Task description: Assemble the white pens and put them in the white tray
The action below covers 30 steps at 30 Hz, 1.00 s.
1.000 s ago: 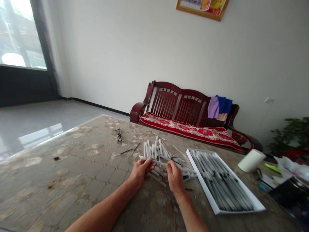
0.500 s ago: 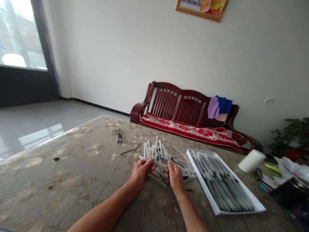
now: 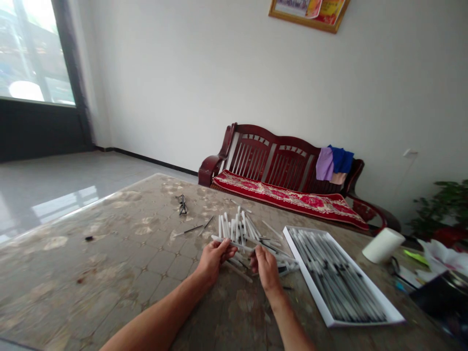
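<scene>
Head view is looking forward and down across a mottled tabletop (image 3: 109,258), with a bright window (image 3: 36,56) standing far off at 10 o'clock. Folded eyeglasses (image 3: 182,204) are lying on the table at 11 o'clock from the hands, and two thin dark tools (image 3: 193,228) are resting just nearer them. The person's left hand (image 3: 214,261) is closing around one end of a long white tube (image 3: 232,245), which is lying crosswise over a loose pile of white tubes (image 3: 237,229) at 12 o'clock. The pile is sitting on the table between both hands. The right hand (image 3: 266,267) is raising its fingers (image 3: 258,252) close to the tube's other end, though whether they are gripping it cannot be told.

Farther back at 12 to 1 o'clock, a dark red wooden bench (image 3: 215,168) is carrying a red floral cushion (image 3: 292,200). At 3 o'clock from the pile, a white tray (image 3: 336,275) is holding rows of white-and-dark tubes. Beyond it at 2 o'clock, a white paper roll (image 3: 383,245) is lying on its side, and a leafy plant (image 3: 444,204) is standing at the far right.
</scene>
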{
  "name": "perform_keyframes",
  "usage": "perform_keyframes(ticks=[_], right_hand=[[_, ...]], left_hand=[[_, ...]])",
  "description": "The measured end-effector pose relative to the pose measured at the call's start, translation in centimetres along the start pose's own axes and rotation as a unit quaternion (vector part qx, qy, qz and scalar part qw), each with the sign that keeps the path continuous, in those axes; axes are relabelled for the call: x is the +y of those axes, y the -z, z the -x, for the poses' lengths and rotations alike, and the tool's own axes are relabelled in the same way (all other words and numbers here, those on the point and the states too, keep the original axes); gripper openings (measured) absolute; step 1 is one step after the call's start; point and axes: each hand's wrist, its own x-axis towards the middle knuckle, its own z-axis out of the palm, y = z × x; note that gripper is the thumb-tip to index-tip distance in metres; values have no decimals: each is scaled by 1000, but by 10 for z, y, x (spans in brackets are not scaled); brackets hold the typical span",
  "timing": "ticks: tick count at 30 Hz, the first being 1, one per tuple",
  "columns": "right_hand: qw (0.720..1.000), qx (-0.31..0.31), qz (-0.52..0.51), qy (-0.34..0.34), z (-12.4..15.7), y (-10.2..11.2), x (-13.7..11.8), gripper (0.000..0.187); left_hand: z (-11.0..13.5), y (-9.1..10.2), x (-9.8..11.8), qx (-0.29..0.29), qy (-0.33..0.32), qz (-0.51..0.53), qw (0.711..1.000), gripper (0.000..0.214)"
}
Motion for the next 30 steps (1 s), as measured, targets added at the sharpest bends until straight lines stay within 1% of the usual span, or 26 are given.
perform_keyframes(ticks=[3, 5, 7, 10, 12, 15, 17, 20, 22, 24, 26, 27, 28, 29, 30], right_hand=[[994, 35, 76, 74, -1, 1, 2, 41], [987, 59, 121, 85, -2, 2, 4, 42], [984, 67, 144, 82, -3, 2, 6, 44], [984, 36, 150, 83, 0, 2, 5, 45], [980, 20, 169, 100, 3, 2, 2, 43], [974, 25, 193, 114, 6, 0, -2, 42], [982, 16, 163, 98, 7, -1, -4, 45], [992, -39, 108, 52, 8, 2, -10, 48], [989, -63, 124, 49, 10, 6, -17, 43], [980, -69, 166, 82, 10, 13, -25, 34], [973, -64, 191, 110, 7, 26, -29, 28], [974, -53, 191, 110, 4, 36, -30, 28], [977, -32, 186, 104, -1, 50, -29, 30], [979, 5, 179, 93, -6, 68, -28, 33], [979, 48, 179, 80, -12, 88, -26, 37]], left_hand=[[1, -1, 0, 2, 7, -4, 1000, 19], [2, -1, 0, -4, 5, -7, 1000, 19], [2, -1, 0, -7, 2, -16, 1000, 19], [1, 1, 0, -2, -4, -29, 1000, 22], [0, 2, 0, -3, -10, -28, 1000, 25], [-1, 4, 1, -22, -22, -32, 999, 28], [-1, 5, 3, -34, -31, -54, 997, 32], [-3, 7, 7, -52, -56, -96, 992, 38], [-4, 7, 8, -65, -79, -118, 988, 41], [-4, 7, 8, -72, -119, -146, 979, 42], [-3, 9, 9, -81, -166, -212, 960, 39], [-2, 11, 9, -84, -192, -263, 942, 37], [-1, 13, 10, -77, -229, -322, 916, 33], [1, 16, 11, -63, -264, -394, 878, 29], [2, 19, 13, -44, -296, -462, 835, 26]])
